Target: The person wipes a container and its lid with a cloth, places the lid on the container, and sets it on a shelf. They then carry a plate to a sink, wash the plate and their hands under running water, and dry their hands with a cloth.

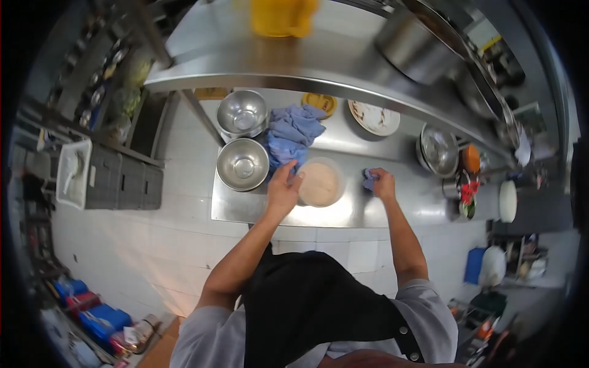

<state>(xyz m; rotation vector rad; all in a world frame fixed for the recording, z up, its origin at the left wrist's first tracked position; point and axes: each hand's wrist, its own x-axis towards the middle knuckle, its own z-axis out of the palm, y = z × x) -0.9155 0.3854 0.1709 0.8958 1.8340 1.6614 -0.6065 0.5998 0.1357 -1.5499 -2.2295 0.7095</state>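
Note:
My left hand point(283, 187) grips the rim of a round container point(319, 183) filled with a pale beige substance, standing on the steel counter point(343, 211). Just to the container's right, my right hand point(383, 182) is closed on a small blue cloth point(370, 180) pressed to the counter. A pile of blue cloths point(293, 136) lies behind my left hand, touching the container's far left side.
Two steel bowls point(243, 164) sit at the counter's left end. Along the back are a yellow lid point(319, 103), a plate point(374, 118) and a steel pot point(438, 150). A steel shelf point(294, 67) overhangs the counter. Small containers point(469, 184) stand right.

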